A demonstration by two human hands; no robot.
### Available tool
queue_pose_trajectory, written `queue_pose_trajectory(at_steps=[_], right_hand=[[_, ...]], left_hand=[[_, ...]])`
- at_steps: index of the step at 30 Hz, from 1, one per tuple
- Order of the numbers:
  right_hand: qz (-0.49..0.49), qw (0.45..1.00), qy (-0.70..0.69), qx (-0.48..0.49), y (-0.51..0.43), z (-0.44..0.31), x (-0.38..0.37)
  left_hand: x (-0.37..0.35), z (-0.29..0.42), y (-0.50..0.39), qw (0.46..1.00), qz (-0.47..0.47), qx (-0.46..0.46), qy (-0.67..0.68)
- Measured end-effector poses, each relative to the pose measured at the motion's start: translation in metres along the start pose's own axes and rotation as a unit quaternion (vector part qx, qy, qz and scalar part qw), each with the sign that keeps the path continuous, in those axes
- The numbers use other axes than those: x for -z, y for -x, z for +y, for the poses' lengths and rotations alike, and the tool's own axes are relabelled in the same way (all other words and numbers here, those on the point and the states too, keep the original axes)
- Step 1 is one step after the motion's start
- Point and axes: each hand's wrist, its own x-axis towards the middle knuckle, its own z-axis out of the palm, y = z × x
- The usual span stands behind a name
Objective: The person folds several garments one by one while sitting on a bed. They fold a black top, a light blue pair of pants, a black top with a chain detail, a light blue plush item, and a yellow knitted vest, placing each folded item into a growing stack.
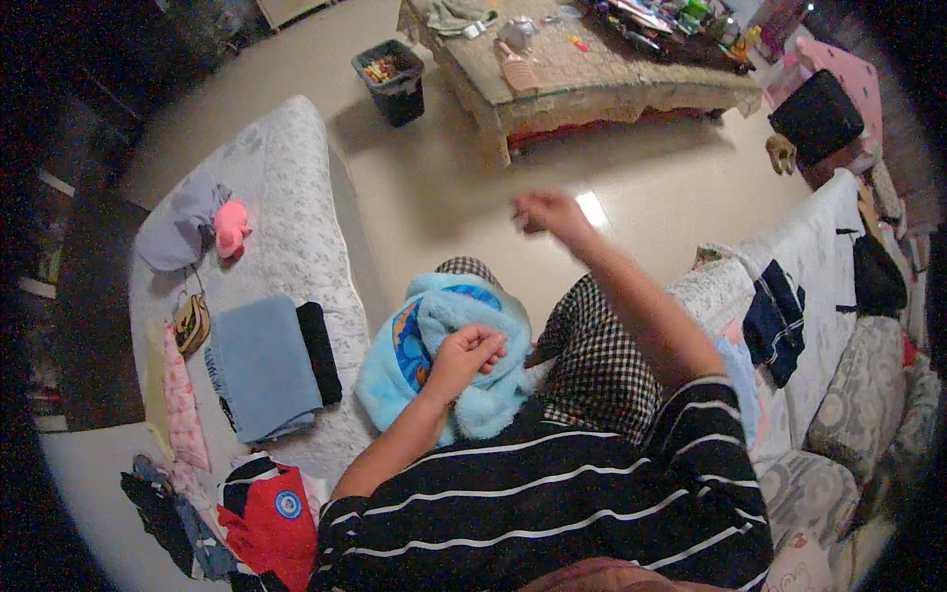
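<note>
A light-blue plush cloth item point(481, 403) with a darker blue, orange-marked patch lies bunched on my lap, over black-and-white checked trousers point(599, 355). My left hand point(467, 352) is over the plush, its fingers curled and the thumb against the index finger. Whether a fold or some thin thing is pinched there cannot be made out. My right hand point(544, 213) is raised away from the plush, in front of my right knee and above the tiled floor. It is blurred, with fingers drawn in, and I cannot see whether it holds anything.
To the left, a covered sofa point(296, 192) bears a folded blue cloth point(263, 362), a pink plush toy point(231, 226) and a red garment point(274, 518). Ahead stand a bin point(392, 85) and a cloth-covered table point(629, 81). Another sofa point(821, 214) with clothes is at right.
</note>
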Motion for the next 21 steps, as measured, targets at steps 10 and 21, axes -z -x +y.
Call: queue_pose_trajectory(at_steps=[10, 21], right_hand=[[0.091, 0.991, -0.097, -0.004, 0.182, 0.088, -0.08], [-0.046, 0.968, 0.085, 0.233, 0.205, 0.03, -0.114]], left_hand=[[0.004, 0.019, 0.057, 0.848, 0.058, -0.219, -0.478], [-0.016, 0.036, 0.07, 0.87, 0.17, -0.239, -0.396]])
